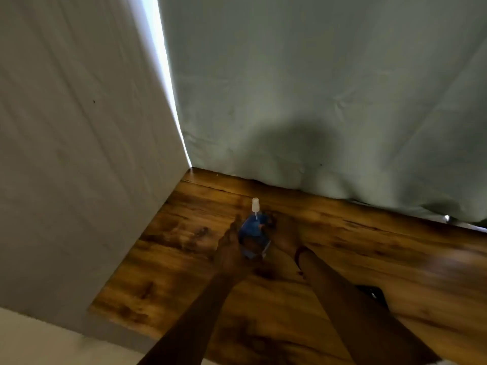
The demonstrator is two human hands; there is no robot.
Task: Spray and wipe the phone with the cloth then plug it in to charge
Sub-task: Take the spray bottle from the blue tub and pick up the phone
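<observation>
Although the picture is blurred and dim, the biggest things read clearly enough: a grey-green cloth backdrop hangs across the far side, and a pale panel stands along the left, with a bright strip of light in the gap between them. Below them lies the wooden worktop, brown with dark grain, running from the corner toward the camera.

Two bare forearms reach in from the bottom edge and meet near the middle of the worktop. The left hand lies on the left with its fingers stretched forward along the side of a blue cloth. The right hand, with a red band at its wrist, is closed in against the cloth from the other side. The cloth is bunched between the two hands, and a dark flat shape with a pale edge, probably the phone, shows just beneath it. Whether either hand truly grips the cloth or the phone, I cannot tell through the blur.

Just beyond the hands stands a small spray bottle, of which only the whitish nozzle is plain. A dark object lies on the worktop to the right of the right forearm, too blurred to identify.
</observation>
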